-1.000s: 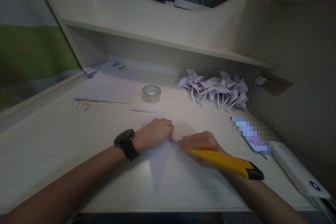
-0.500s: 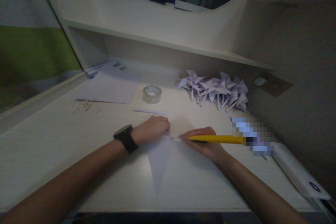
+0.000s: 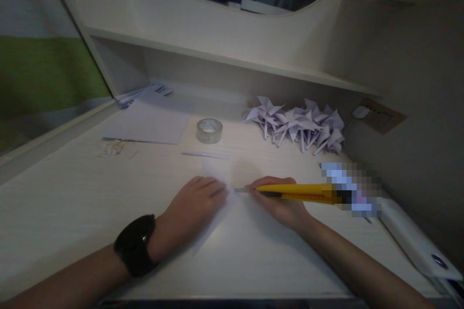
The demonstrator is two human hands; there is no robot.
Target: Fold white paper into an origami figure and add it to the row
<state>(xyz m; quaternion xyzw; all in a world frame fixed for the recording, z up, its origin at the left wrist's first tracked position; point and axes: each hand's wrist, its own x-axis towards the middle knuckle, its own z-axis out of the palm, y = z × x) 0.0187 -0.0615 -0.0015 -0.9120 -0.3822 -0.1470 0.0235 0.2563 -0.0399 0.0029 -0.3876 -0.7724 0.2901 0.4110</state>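
Observation:
My right hand (image 3: 281, 203) is closed round a yellow utility knife (image 3: 300, 189), its handle pointing right and its thin blade pointing left. The blade tip meets the edge of a folded piece of white paper (image 3: 216, 168). Over that paper lies my left hand (image 3: 197, 203), fingers curled together and gripping it near the blade; the hand hides the paper's middle. A black watch (image 3: 135, 245) is on my left wrist. Just beyond the paper rests a thin rolled paper stick (image 3: 205, 155).
A roll of clear tape (image 3: 209, 131) stands behind the stick. White sheets (image 3: 148, 118) lie at back left, with small scraps (image 3: 112, 147) in front. Several paper pinwheels (image 3: 297, 123) are piled at back right. A pixelated object (image 3: 350, 190) and a white case (image 3: 409, 239) line the right side.
The paper has turned, its pointed end swinging left and its other end now showing beyond my left hand. My left hand has come nearer to me. The knife stays almost in place.

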